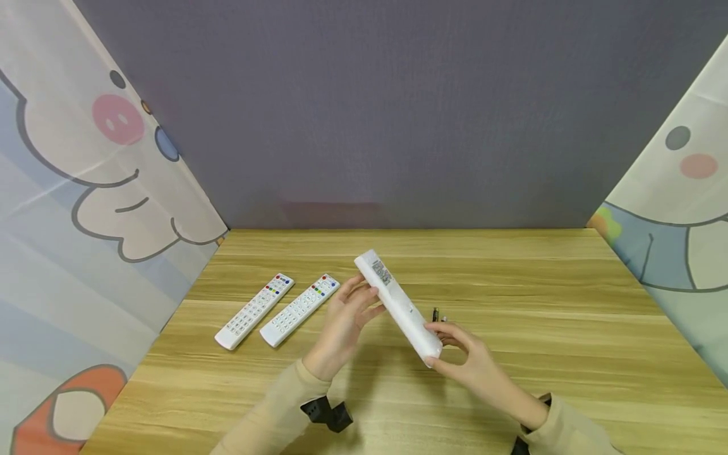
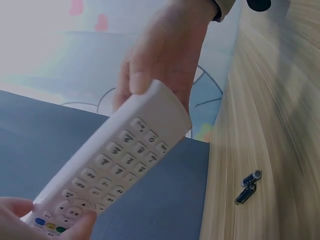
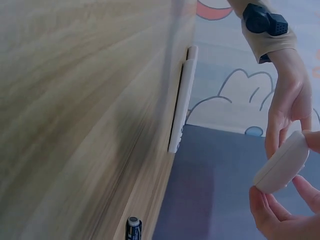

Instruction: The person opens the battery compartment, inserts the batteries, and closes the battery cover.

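A white remote control is held up over the table on a slant, its back with a printed label facing the head camera. My left hand grips it near its labelled upper end. At the lower end, my right hand pinches it between thumb and fingers. The button side of the remote shows in the left wrist view, with coloured buttons by the left thumb. Two small dark batteries lie on the table beyond the right hand, partly hidden by it in the head view.
Two more white remotes, one at the left and one beside it, lie button side up on the wooden table. A grey panel stands behind the table, with cartoon-printed cloth at the sides.
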A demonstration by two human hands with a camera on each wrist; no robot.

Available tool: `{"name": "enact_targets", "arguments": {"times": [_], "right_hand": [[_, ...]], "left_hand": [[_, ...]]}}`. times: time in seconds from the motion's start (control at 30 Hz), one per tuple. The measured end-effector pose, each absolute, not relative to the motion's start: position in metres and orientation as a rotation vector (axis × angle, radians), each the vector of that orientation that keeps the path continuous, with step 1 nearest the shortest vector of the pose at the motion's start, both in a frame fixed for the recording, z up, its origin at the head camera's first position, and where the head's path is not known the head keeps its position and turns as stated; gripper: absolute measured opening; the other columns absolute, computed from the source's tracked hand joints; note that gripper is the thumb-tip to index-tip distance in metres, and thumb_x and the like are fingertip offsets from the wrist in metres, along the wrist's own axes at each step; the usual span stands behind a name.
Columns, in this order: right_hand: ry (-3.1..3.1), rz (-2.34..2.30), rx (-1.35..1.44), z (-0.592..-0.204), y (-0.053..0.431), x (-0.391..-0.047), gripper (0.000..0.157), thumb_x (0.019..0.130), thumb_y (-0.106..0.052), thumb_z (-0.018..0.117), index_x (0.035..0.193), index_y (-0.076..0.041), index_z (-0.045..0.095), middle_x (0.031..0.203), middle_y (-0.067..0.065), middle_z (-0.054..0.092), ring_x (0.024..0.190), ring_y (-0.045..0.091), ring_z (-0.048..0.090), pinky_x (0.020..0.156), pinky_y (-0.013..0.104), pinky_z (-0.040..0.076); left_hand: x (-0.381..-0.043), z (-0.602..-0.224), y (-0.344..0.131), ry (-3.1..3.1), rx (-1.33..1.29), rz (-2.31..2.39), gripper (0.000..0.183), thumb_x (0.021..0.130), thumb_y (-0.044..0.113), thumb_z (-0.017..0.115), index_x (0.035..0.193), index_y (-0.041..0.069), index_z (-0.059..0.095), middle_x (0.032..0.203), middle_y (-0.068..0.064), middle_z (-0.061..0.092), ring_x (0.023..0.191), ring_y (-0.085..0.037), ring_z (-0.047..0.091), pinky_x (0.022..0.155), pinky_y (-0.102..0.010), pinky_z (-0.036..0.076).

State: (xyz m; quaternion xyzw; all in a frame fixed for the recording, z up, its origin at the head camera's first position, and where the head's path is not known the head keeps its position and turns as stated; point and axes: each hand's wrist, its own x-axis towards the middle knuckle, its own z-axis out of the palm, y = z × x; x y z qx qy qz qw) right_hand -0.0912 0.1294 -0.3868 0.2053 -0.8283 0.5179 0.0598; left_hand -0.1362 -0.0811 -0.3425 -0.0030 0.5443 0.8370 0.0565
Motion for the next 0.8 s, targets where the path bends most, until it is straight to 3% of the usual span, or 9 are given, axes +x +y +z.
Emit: {"name": "enact_targets", "arguments": {"times": [0.1, 0.33, 0.53, 0.67, 0.8], "right_hand": [[-2.536, 1.432, 0.614, -0.387, 0.13, -0.091, 0.045, 0.071, -0.012, 0.076, 0.113, -0.011, 0.06, 0.109, 0.004, 0.061, 0.092, 0.001, 0.053, 0.08, 0.034, 0.053], [-2.448, 1.234, 0.719, -0.393, 0.133, -0.092, 0.052, 0.063, -0.007, 0.08, 0.111, -0.009, 0.06, 0.106, 0.003, 0.057, 0.092, 0.003, 0.051, 0.074, 0.03, 0.054], [-2.357, 1.07, 0.792, -0.399, 0.133, -0.094, 0.057, 0.057, -0.009, 0.083, 0.109, -0.009, 0.06, 0.105, 0.005, 0.055, 0.096, 0.015, 0.055, 0.075, 0.03, 0.056], [-2.31, 0.983, 0.839, -0.4, 0.133, -0.096, 0.054, 0.061, -0.017, 0.083, 0.109, -0.008, 0.06, 0.105, 0.007, 0.055, 0.094, 0.021, 0.056, 0.076, 0.03, 0.056], [-2.265, 0.946, 0.882, -0.401, 0.133, -0.098, 0.047, 0.074, -0.035, 0.074, 0.109, -0.006, 0.06, 0.105, 0.009, 0.054, 0.093, 0.022, 0.055, 0.083, 0.016, 0.05]], "left_hand": [[-0.135, -0.342, -0.083, 1.624, -0.023, 2.529, 0.046, 0.085, 0.002, 0.051, 0.129, -0.003, 0.037, 0.106, -0.006, 0.058, 0.088, -0.012, 0.061, 0.088, -0.036, 0.052], [-0.136, -0.342, -0.084, 1.606, -0.046, 2.515, 0.042, 0.087, 0.002, 0.046, 0.127, -0.005, 0.038, 0.102, -0.005, 0.059, 0.082, -0.011, 0.063, 0.079, -0.03, 0.054], [-0.136, -0.343, -0.083, 1.617, -0.085, 2.497, 0.041, 0.089, 0.004, 0.045, 0.127, -0.007, 0.037, 0.1, -0.005, 0.057, 0.078, -0.009, 0.062, 0.074, -0.024, 0.054], [-0.136, -0.344, -0.083, 1.606, -0.108, 2.5, 0.039, 0.091, 0.005, 0.045, 0.127, -0.006, 0.037, 0.097, -0.003, 0.057, 0.078, -0.009, 0.062, 0.072, -0.023, 0.054], [-0.136, -0.346, -0.083, 1.618, -0.11, 2.493, 0.036, 0.093, 0.008, 0.044, 0.125, -0.006, 0.038, 0.095, -0.002, 0.057, 0.078, -0.01, 0.062, 0.07, -0.022, 0.054]]}}
